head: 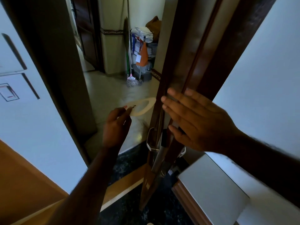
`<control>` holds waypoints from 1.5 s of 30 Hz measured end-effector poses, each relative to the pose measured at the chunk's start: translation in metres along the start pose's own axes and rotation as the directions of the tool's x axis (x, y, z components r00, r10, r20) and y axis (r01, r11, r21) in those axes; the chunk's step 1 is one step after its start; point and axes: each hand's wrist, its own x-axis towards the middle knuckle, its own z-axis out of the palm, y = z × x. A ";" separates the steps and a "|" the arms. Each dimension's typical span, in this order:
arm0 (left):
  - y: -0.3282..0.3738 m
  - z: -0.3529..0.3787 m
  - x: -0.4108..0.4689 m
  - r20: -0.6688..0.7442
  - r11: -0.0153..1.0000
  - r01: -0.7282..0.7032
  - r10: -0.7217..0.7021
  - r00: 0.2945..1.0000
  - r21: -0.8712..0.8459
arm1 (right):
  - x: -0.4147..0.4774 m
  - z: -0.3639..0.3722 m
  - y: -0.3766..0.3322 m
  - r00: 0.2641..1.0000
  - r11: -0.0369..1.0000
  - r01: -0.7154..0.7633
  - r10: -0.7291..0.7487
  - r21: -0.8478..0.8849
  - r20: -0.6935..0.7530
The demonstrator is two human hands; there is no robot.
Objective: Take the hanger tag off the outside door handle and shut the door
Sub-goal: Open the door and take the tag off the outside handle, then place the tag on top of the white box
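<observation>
The dark wooden door (pixel 183 51) stands ajar, seen edge-on in the middle of the view. My left hand (pixel 116 125) pinches a pale hanger tag (pixel 143 106) with an oval hole, held flat in the doorway gap just left of the door edge. The tag is off the handle. The outside door handle (pixel 150 140), a silver lever, sticks out left of the door edge below the tag. My right hand (pixel 193 117) lies flat with fingers spread against the door's inner face, above the lock.
A dark door frame (pixel 53 75) bounds the gap on the left, with a wall switch (pixel 9 92) beside it. Out in the corridor stand a housekeeping cart (pixel 143 51) and a mop (pixel 131 79). A white-topped cabinet (pixel 211 187) sits low right.
</observation>
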 end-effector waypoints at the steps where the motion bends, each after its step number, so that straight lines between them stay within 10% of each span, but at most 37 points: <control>1: 0.001 -0.017 0.004 -0.052 0.999 -0.036 0.037 0.998 0.017 | 0.002 -0.007 -0.008 0.998 0.987 -0.054 0.057 0.153 -0.016; 3: 0.004 -0.048 0.014 -0.120 0.992 -0.096 0.105 0.987 0.078 | 0.010 -0.022 -0.023 0.948 0.822 -0.301 0.312 0.484 0.058; 5: 0.008 -0.068 0.029 -0.139 0.981 -0.137 0.156 0.978 0.139 | 0.028 -0.031 -0.029 0.756 0.360 -0.602 0.546 0.713 0.362; 8: 0.022 -0.090 0.044 -0.133 0.953 -0.188 0.223 0.966 0.236 | 0.062 -0.036 -0.023 0.394 -0.462 -0.704 0.378 0.539 0.838; 10: 0.028 -0.099 0.050 -0.127 0.931 -0.245 0.287 0.950 0.271 | 0.076 -0.039 -0.020 0.341 -0.636 -0.620 0.310 0.460 0.888; 15: 0.024 -0.115 0.052 -0.155 0.898 -0.342 0.393 0.906 0.277 | 0.077 -0.040 -0.025 0.383 -0.638 -0.540 0.394 0.549 0.836; 19: 0.016 -0.124 0.046 -0.077 0.978 -0.043 0.028 0.997 -0.203 | 0.060 -0.051 -0.026 0.371 -0.587 -0.597 0.403 0.547 0.837; 23: 0.021 -0.130 0.056 0.214 0.435 0.465 -0.511 0.833 -0.771 | 0.035 -0.066 -0.030 0.331 -0.528 -0.663 0.428 0.530 0.841; 29: 0.052 -0.127 0.056 0.256 0.386 0.397 -0.366 0.894 -0.833 | -0.033 -0.100 -0.022 0.141 -0.514 -0.696 0.587 0.501 0.798; 37: 0.204 -0.094 0.036 0.149 0.721 0.163 -0.085 0.985 -0.674 | -0.159 -0.126 0.004 -0.226 -0.659 -0.629 0.662 0.413 0.714; 45: 0.333 0.041 0.001 0.214 0.820 0.043 0.098 0.972 -0.570 | -0.321 -0.107 0.020 -0.476 -0.742 -0.585 0.642 0.328 0.602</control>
